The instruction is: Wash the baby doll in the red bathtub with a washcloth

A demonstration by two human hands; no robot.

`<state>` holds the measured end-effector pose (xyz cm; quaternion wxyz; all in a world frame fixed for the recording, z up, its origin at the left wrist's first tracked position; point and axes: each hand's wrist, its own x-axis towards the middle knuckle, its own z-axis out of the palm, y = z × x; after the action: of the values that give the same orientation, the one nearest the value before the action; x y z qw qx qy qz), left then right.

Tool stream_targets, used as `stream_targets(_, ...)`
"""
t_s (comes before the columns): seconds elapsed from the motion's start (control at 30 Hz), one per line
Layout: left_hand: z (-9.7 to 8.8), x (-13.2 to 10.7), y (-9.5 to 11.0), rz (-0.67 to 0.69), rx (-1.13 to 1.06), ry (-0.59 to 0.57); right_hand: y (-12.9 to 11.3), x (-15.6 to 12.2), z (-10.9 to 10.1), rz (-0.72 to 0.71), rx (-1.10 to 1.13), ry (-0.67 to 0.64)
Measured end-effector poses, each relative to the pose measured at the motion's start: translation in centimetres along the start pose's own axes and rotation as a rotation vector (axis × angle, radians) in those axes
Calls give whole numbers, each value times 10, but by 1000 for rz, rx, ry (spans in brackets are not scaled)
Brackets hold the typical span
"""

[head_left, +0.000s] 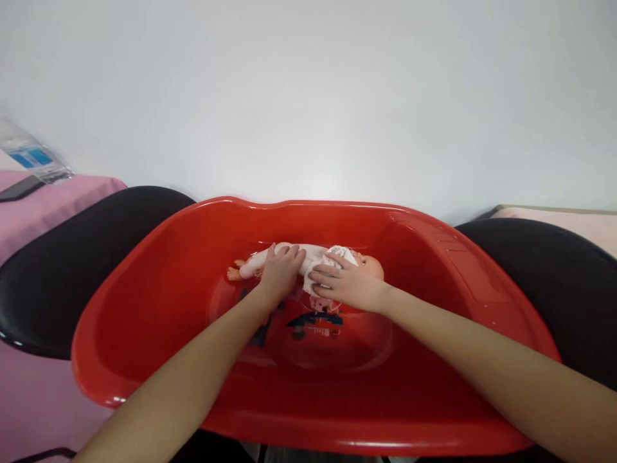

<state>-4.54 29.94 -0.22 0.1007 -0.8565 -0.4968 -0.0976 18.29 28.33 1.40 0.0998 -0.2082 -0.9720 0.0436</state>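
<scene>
A baby doll (315,252) in white clothing lies on its back in a red plastic baby bathtub (159,289). Its bare feet point left and its head is at the right. My left hand (282,270) curls its fingers over the doll's middle, by the hip. Across the doll's chest and neck, my right hand (351,286) lies with fingers spread on bunched white cloth (311,276); whether this cloth is part of the clothing I cannot tell. Both my palms are turned down, so the undersides of the fingers are hidden.
Dark printed pictures (315,319) mark the tub floor. Black rounded seats (72,270) flank the tub on both sides. A pink-covered surface (91,193) at far left carries a clear plastic package (36,157) and a dark flat object (22,188). A white wall (308,96) rises behind.
</scene>
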Motion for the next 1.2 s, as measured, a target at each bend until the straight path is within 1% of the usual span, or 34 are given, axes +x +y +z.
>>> stream_targets(0.07,1,0,-1,-13,2,-5,1,0,10,-73,-19,-10)
stream_targets(0.17,0,1,-2,-15,5,-21,2,-2,23,-164,-145,-54)
stream_targets(0.33,-3,2,-2,-41,0,-26,0,-6,39,-203,-172,-75)
stream_targets(0.4,-3,2,-3,-59,-1,-31,0,-6,44,-239,-233,-88)
stream_targets(0.5,-3,2,-4,-76,3,-32,-3,-7,47,-311,-331,-109)
stream_targets(0.57,-3,2,-5,-86,3,-33,-6,-7,45,-343,-326,-109)
stream_targets(0.7,-3,2,-3,-130,-23,-21,-17,-3,39,-363,-269,-41)
stream_targets(0.8,-2,0,-2,-152,-24,-19,-20,3,44,-384,-374,-1)
stream_targets(0.87,-2,0,-2,-153,-20,-28,-15,5,54,-365,-481,-40)
stream_targets(0.93,-2,1,-2,-148,-17,-43,-6,3,68,-321,-562,-147)
stream_targets(1.0,-2,2,-2,-144,-13,-61,4,-2,79,-289,-576,-252)
stream_targets(1.03,-2,2,-2,-143,-11,-69,8,-4,83,-280,-557,-284)
stream_targets(1.1,-2,2,-2,-143,-10,-83,10,-8,86,-278,-506,-312)
stream_targets(1.2,-2,2,-1,-148,-13,-85,3,-7,76,-321,-472,-282)
